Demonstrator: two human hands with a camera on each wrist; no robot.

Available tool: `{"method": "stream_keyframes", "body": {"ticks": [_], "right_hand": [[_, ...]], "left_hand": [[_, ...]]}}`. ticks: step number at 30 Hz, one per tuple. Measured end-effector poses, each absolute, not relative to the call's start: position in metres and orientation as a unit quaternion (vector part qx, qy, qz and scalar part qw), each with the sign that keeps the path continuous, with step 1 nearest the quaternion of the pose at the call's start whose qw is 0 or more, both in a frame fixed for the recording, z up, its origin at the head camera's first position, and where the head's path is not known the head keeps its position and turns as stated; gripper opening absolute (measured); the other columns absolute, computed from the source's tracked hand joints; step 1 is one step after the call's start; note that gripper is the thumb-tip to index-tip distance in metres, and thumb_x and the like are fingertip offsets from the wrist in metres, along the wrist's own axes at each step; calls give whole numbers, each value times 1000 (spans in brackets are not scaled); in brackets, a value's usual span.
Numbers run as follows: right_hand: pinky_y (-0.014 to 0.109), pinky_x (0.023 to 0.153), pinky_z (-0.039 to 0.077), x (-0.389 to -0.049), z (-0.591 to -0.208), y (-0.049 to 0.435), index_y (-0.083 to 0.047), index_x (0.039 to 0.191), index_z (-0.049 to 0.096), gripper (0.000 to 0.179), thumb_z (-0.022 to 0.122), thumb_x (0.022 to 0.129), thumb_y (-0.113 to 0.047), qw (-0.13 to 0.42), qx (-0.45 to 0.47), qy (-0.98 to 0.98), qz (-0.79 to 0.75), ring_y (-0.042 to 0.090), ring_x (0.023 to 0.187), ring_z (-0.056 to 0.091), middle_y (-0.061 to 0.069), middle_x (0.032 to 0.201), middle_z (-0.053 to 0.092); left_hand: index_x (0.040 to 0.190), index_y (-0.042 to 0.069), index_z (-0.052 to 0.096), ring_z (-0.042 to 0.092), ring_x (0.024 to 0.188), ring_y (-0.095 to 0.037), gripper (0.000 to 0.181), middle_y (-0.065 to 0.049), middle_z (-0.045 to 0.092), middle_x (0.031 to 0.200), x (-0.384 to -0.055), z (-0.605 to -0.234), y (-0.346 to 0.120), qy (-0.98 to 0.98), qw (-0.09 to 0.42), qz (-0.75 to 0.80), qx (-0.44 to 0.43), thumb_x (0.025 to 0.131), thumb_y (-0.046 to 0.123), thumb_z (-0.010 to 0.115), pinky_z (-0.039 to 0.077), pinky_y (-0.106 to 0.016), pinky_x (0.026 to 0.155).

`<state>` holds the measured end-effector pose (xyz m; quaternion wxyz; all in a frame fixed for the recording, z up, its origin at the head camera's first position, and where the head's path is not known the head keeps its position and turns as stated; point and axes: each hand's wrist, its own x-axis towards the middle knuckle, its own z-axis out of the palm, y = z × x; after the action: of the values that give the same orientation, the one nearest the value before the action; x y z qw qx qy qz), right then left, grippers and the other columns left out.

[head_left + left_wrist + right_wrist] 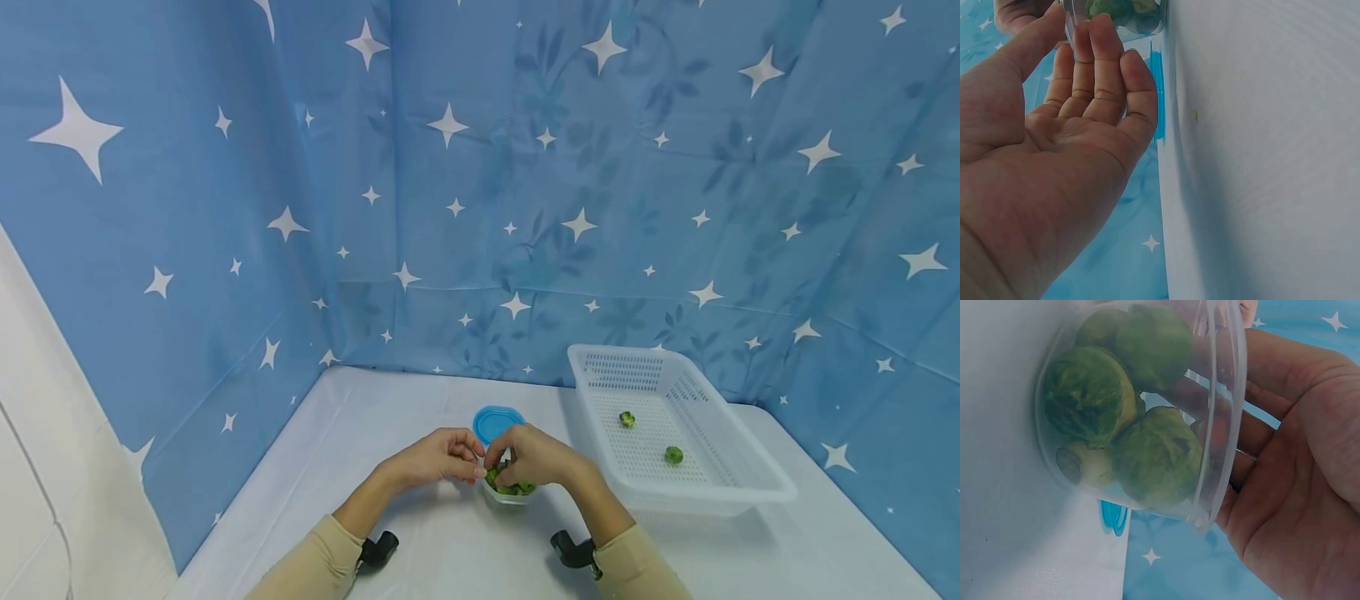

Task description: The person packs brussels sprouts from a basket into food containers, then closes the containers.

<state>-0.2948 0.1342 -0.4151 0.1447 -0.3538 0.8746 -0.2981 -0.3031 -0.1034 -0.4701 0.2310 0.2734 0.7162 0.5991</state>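
A small clear plastic container with several Brussels sprouts in it stands on the white table, in front of me. My right hand reaches down over its rim. Through the cloudy wall in the right wrist view, the thumb and fingers are bent about the uppermost sprout, partly hidden. Beside the container's left edge is my left hand, palm turned toward it. Its loosely bent fingers and straight thumb come up against the wall and rim in the left wrist view. A round blue lid lies just behind the container.
To the right stands a white perforated basket holding two Brussels sprouts, set apart from each other. A blue curtain with white stars hangs behind and around the table. A tiny yellowish speck lies on the tabletop.
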Motion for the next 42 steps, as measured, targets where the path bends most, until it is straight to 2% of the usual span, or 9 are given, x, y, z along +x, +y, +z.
{"method": "stream_keyframes", "body": {"ticks": [5, 10, 15, 20, 23, 26, 35, 42], "right_hand": [[20, 48, 36, -297, -416, 135, -14, 97, 81, 33, 69, 80, 12, 137, -360, 871, -304, 4, 49, 41, 3, 79, 75], [20, 47, 32, -299, -416, 138, -15, 98, 83, 34, 68, 82, 11, 140, -367, 870, -300, 3, 47, 36, 2, 73, 73], [19, 50, 41, -299, -415, 138, -15, 100, 83, 24, 74, 87, 2, 150, -368, 868, -299, 2, 52, 48, -1, 82, 76], [23, 62, 53, -296, -414, 136, -16, 99, 82, 17, 82, 86, -4, 148, -363, 872, -294, 10, 72, 65, -4, 94, 78], [24, 65, 54, -295, -414, 133, -16, 97, 81, 18, 83, 85, -3, 143, -362, 875, -288, 17, 80, 67, -7, 94, 76], [25, 65, 54, -295, -415, 131, -17, 96, 80, 19, 81, 85, -1, 139, -361, 877, -285, 19, 80, 65, -8, 93, 75], [22, 64, 53, -298, -420, 133, -17, 95, 82, 26, 76, 83, 6, 121, -369, 875, -289, 15, 82, 66, -7, 93, 78], [23, 71, 58, -299, -420, 135, -17, 95, 84, 30, 76, 82, 9, 112, -377, 872, -291, 7, 89, 72, -6, 94, 80]], "left_hand": [[119, 0, 63, 70, 85, -18, 28, -3, 69, 91, -303, -470, -103, 717, 230, 598, 275, 97, 13, 74, 60, -40, 84], [119, 0, 62, 70, 85, -20, 29, -3, 69, 91, -304, -469, -103, 718, 230, 598, 273, 97, 14, 75, 60, -40, 84], [118, 2, 63, 70, 86, -21, 28, -3, 69, 91, -304, -469, -103, 720, 231, 597, 270, 96, 15, 76, 60, -40, 84], [118, 1, 63, 70, 85, -19, 28, -4, 69, 91, -304, -470, -103, 718, 231, 598, 272, 97, 14, 75, 60, -39, 84], [118, 1, 63, 70, 86, -18, 28, -4, 70, 92, -304, -470, -103, 717, 232, 598, 273, 97, 14, 75, 60, -39, 84], [118, 1, 63, 70, 86, -18, 28, -4, 70, 93, -304, -471, -103, 717, 232, 598, 273, 97, 14, 75, 60, -39, 84], [119, 4, 63, 70, 85, -16, 28, -3, 70, 93, -304, -471, -104, 716, 233, 596, 278, 97, 15, 76, 60, -39, 84], [118, 2, 62, 70, 85, -16, 29, -2, 69, 92, -305, -472, -103, 716, 232, 596, 278, 96, 15, 75, 60, -38, 84]]}}
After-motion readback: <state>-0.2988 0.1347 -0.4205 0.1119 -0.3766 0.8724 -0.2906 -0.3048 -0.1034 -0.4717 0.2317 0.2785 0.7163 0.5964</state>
